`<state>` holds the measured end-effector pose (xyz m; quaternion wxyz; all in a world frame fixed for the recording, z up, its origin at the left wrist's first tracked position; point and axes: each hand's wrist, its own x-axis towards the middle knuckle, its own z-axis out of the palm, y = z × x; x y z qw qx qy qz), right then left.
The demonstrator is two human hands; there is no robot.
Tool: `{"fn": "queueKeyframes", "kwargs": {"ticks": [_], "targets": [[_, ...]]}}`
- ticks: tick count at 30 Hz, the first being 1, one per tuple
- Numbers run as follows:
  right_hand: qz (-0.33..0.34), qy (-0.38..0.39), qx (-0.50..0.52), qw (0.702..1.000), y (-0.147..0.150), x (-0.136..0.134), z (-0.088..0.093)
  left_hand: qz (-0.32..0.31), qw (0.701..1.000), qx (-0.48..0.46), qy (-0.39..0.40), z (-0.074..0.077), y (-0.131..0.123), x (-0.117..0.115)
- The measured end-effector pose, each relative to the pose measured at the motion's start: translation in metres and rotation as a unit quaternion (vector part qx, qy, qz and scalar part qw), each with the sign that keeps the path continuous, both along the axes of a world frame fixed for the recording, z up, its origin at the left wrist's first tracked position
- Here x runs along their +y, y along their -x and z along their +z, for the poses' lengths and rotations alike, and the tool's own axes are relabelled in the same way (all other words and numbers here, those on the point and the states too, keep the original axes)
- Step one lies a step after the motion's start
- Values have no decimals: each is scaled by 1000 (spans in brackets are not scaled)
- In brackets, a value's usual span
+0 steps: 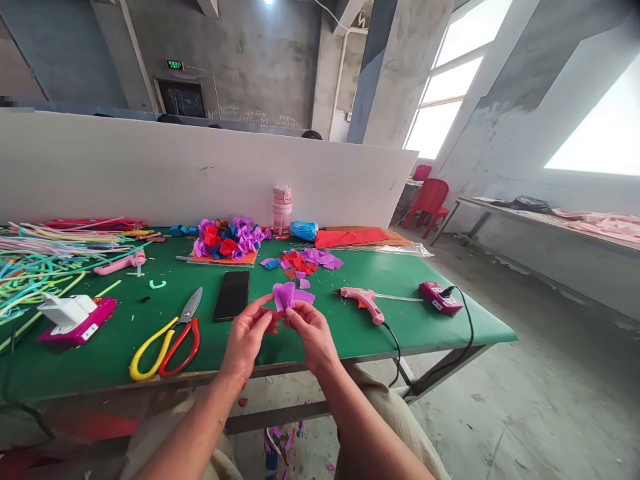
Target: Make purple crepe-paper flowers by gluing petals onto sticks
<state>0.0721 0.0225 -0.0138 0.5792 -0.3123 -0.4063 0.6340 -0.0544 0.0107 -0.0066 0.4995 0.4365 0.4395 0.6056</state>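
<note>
A small purple crepe-paper flower (284, 296) is held up over the near edge of the green table. My right hand (314, 331) pinches it low on its right side between thumb and forefinger. From the left, my left hand (246, 337) closes on its edge, the forefinger and thumb at the petal; the exact contact is partly hidden. Just beyond lies a pile of cut paper petals (305, 261) in purple, red and blue. Left of my hands are a black phone (232, 295) and scissors (170, 337) with yellow and red handles.
A pink glue gun (363, 302) lies to the right, its cord running toward a magenta power strip (440, 297). Finished paper flowers (230, 238) are heaped at the back. A pink bottle (282, 210) stands by the white partition (200, 167). Fuzzy stems (45, 250) cover the left end.
</note>
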Motion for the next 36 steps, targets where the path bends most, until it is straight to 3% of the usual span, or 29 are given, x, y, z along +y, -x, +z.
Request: {"fn": "queueKeyframes", "kwargs": {"ticks": [4,18,28,36], "targets": [[40,37,29,998,-1,-3,0,40,999,28,-13,-1,1,4],[71,75,56,993,3,-7,1,-10,998,-57,-16,-3,1,3],[77,61,35,995,3,-8,0,-21,998,-61,-11,-1,1,2],[27,-5,-54,998,6,-8,-3,-24,997,-70,-7,-4,2,2]]}}
